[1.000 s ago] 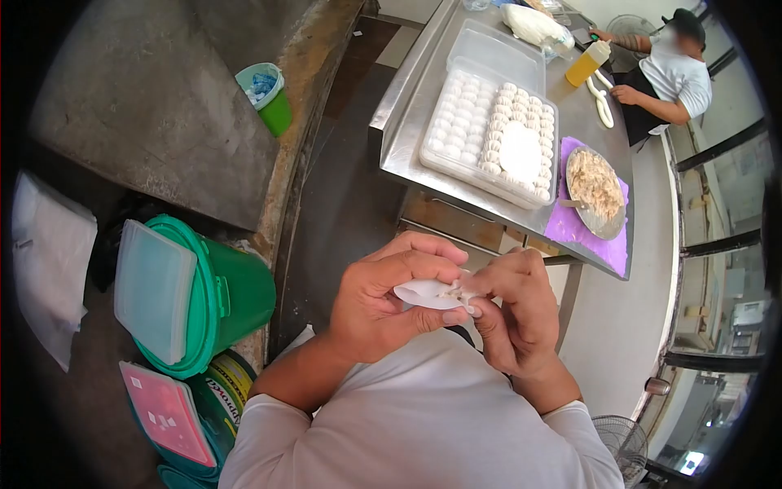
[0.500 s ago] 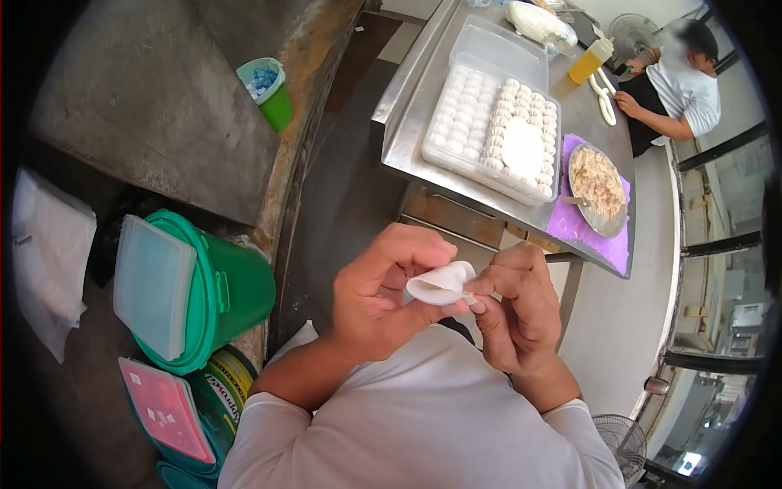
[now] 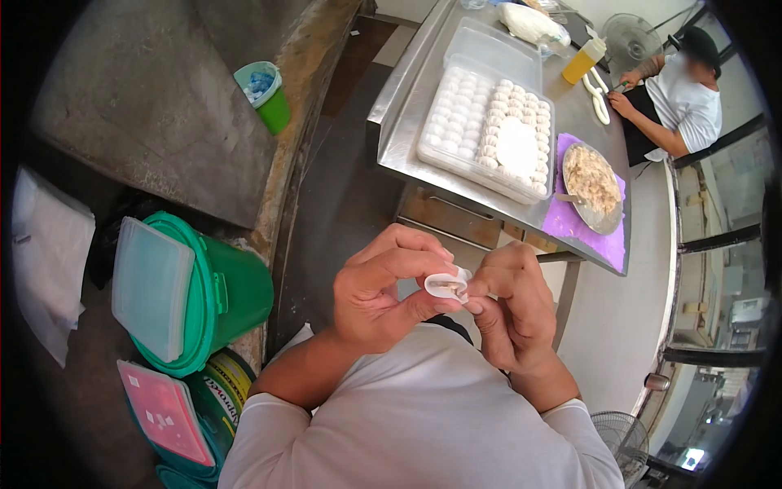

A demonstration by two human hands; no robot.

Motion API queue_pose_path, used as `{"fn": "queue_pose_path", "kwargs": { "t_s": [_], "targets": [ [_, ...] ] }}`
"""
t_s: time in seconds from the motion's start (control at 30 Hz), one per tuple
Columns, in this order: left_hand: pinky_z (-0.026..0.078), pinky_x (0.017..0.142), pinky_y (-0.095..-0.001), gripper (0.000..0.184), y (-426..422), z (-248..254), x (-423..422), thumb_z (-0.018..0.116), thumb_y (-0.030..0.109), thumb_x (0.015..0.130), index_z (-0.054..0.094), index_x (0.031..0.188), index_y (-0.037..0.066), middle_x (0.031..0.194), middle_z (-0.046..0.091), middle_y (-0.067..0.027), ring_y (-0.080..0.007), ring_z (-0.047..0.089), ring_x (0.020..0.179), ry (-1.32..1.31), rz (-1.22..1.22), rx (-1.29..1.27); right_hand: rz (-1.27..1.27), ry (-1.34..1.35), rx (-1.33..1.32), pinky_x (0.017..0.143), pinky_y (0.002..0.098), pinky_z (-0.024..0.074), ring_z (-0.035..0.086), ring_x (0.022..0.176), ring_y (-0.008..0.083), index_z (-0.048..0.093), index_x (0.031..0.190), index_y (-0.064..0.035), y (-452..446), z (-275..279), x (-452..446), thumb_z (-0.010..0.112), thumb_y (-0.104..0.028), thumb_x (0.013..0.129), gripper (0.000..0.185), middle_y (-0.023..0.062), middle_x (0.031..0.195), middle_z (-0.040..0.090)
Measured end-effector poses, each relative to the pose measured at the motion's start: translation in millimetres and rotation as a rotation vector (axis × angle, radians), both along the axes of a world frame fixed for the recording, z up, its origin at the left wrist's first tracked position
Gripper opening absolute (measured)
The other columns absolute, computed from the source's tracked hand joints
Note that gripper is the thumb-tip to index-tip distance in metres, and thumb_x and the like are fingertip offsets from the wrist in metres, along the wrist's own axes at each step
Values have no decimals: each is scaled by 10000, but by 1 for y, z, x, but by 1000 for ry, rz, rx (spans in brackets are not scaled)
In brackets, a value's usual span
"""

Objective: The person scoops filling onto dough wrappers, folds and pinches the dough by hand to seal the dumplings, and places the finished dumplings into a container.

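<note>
I see dough wrapper (image 3: pixel 445 287) at frame centre | left hand (image 3: pixel 366 293) cradles it, right hand (image 3: pixel 520 308) pinches its rim | likely light, soft, tears easily; I'd grip rim gently

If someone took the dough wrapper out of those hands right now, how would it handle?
Probably floppy: the dough wrapper curves into a cup between the left hand and right hand. Likely easy to dent or tear, since its rim looks thin. It might spill if tipped, as its mouth is open with filling showing.
</note>
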State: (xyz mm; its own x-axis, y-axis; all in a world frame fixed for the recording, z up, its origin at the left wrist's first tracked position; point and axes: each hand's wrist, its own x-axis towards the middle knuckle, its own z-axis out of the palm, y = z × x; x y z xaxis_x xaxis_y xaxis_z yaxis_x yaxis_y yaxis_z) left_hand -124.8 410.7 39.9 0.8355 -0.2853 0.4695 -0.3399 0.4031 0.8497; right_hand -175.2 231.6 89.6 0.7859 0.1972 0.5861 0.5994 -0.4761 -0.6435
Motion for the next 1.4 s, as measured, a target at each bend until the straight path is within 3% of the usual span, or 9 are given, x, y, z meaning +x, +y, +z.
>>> {"fn": "queue_pose_path", "kwargs": {
  "t_s": [0.07,0.2,0.3,0.57,0.67,0.8,0.97,1.3,1.4],
  "targets": [
    [522,781,-299,267,2,4,6,849,101,824,714,1043,28,1030,668,-123,-191,637,922,-138,-21,80,21,-32,88,647,344,483,572,797,254,647,982,40,0,-2,0,710,44,861,136,133,936,655],
    [521,759,-292,264,-1,4,3,852,113,825,708,1029,27,1023,666,-122,-181,630,898,-141,-48,79,-20,51,130,643,347,481,575,801,256,641,979,38,3,2,-4,708,43,866,131,132,932,654],
    [518,719,-284,252,-11,-3,-4,842,144,845,705,1021,28,1000,662,-122,-171,622,858,-2,59,-75,-59,69,30,648,350,483,581,805,257,637,974,41,1,5,-6,707,41,873,123,134,933,658],
    [497,636,-286,268,-5,-3,10,829,168,862,681,1032,24,921,641,-99,-170,596,766,-332,65,91,-22,93,121,651,345,482,563,789,259,613,973,44,0,3,-7,691,18,905,106,141,921,630],
    [499,638,-290,228,-13,2,1,825,163,864,702,992,20,897,646,-100,-183,606,763,-178,174,36,-57,110,63,661,338,481,560,788,257,603,989,35,0,4,-9,686,10,913,115,146,930,611],
    [501,651,-295,220,-15,2,4,823,154,862,708,986,13,895,649,-101,-189,615,782,-298,162,76,-47,85,0,665,330,479,556,785,250,596,998,34,-8,2,-9,681,4,920,120,146,934,597],
    [505,647,-291,194,-21,5,9,812,94,860,723,1009,8,893,656,-103,-193,617,776,-336,110,163,-44,149,127,675,339,478,550,776,255,588,1010,39,-17,2,-8,669,7,927,120,147,931,593],
    [504,667,-307,153,-56,11,18,785,-5,819,750,963,34,887,656,-97,-190,601,780,-300,90,240,11,77,38,657,353,485,552,786,268,595,1004,43,-66,-7,5,665,23,909,120,146,923,589],
    [520,689,-288,208,-74,12,29,741,16,870,724,1077,6,925,673,-78,-185,630,805,-389,-21,330,56,49,33,664,344,479,535,774,253,637,1013,28,-92,-10,16,698,24,875,151,126,897,569]
  ]
}}
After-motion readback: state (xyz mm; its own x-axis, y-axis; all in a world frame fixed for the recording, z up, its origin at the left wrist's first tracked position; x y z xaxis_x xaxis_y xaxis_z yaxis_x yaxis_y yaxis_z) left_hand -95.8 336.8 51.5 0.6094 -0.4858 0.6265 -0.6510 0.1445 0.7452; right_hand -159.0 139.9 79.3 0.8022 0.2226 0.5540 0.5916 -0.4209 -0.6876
